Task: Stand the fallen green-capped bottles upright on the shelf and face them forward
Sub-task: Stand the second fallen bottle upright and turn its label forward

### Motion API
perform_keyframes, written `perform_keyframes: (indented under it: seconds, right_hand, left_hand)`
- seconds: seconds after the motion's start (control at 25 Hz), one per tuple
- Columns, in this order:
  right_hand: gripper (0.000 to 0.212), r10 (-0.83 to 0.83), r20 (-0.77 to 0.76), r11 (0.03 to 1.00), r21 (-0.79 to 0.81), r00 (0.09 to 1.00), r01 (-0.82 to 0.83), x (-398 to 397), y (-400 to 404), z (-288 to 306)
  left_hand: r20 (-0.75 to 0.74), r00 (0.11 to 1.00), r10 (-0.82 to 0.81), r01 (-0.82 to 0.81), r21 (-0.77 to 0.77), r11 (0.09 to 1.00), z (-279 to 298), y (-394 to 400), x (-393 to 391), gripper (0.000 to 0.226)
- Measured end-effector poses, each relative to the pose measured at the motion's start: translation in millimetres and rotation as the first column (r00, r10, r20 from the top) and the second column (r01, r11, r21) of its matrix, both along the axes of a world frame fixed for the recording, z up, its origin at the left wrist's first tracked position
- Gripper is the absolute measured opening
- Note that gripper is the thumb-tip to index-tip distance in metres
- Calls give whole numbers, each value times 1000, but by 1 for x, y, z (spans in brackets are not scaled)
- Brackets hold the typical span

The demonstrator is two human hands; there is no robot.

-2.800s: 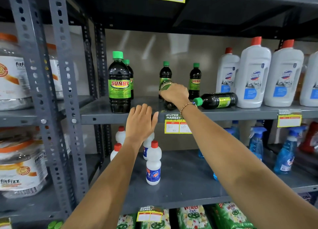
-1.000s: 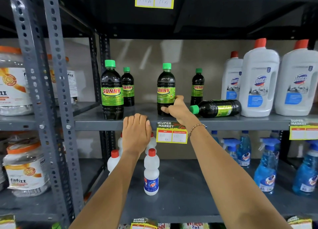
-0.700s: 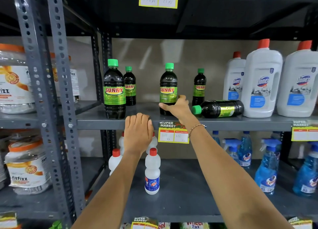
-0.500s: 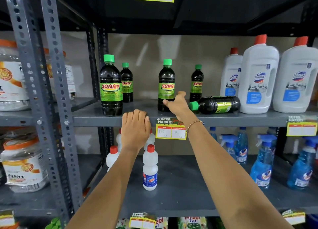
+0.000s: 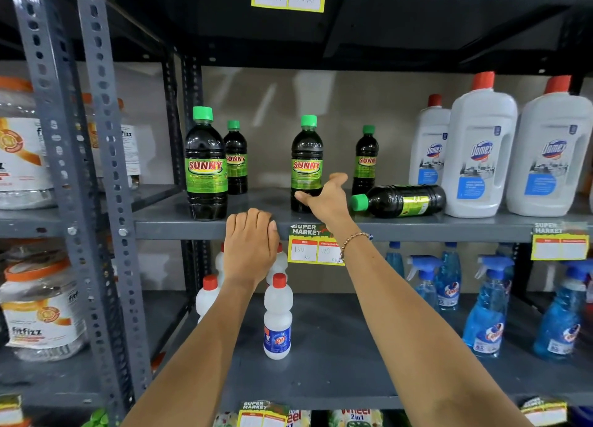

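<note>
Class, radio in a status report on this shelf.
Left hand resting on shelf edge. Right hand open beside upright bottle. One fallen bottle remains. Nothing blocking.

The middle bottle (image 5: 306, 163), earlier lying tipped under the right hand (image 5: 327, 198), now stands upright on the shelf (image 5: 417, 226) with its label facing forward. The right hand is off it, fingers (image 5: 337, 178) spread open, between it and the fallen bottle (image 5: 399, 201).

Four green-capped bottles (image 5: 306, 165) upright, one bottle (image 5: 399, 201) fallen
</note>
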State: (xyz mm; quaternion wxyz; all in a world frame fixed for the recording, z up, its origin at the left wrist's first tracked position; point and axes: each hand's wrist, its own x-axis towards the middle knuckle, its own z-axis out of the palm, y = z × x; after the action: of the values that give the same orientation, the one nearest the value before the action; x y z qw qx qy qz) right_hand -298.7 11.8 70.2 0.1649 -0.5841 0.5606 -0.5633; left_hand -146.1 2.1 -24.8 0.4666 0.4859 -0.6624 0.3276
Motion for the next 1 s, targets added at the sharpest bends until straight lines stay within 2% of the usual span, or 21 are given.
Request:
perform_keyframes:
  seconds: [0.44, 0.56, 0.64, 0.72, 0.76, 0.84, 0.88, 0.92, 1.0]
  right_hand:
    - [64, 4, -15, 1000, 14, 1000, -4, 1, -1, 0]
    - [61, 27, 53, 999, 42, 998, -29, -3, -2, -4]
    - [58, 51, 86, 997, 59, 995, -56, -5, -2, -5]
    - [59, 52, 98, 993, 96, 994, -62, -8, -5, -3]
    - [59, 42, 87, 991, 126, 995, -53, -8, -8, -2]
    - [50, 23, 35, 985, 168, 999, -28, -9, -14, 0]
    - [43, 18, 11, 985, 172, 1000, -20, -8, -17, 0]
    - [37, 13, -5, 986, 164, 1000, -12, -8, -19, 0]
    - [31, -4, -26, 991, 131, 1000, 8, -11, -21, -1]
  left_hand:
    - [-17, 999, -33, 32, -47, 998, 4, 0, -1, 31]
    - [-49, 998, 35, -33, 40, 999, 22, 8, -7, 39]
    - [-45, 998, 42, -31, 233, 972, 46, 10, -12, 43]
    - [-69, 991, -112, 131, 452, 882, 72, 2, -16, 54]
    - [-132, 968, -214, 250, 570, 783, 84, -6, -19, 68]
    - [-388, 864, -321, 502, 715, 487, 101, -27, -24, 83]
    - [-504, 799, -329, 600, 714, 363, 103, -39, -25, 77]
    - [-569, 755, -326, 654, 689, 312, 102, -50, -25, 66]
    - [-616, 721, -318, 693, 631, 348, 96, -60, -27, 51]
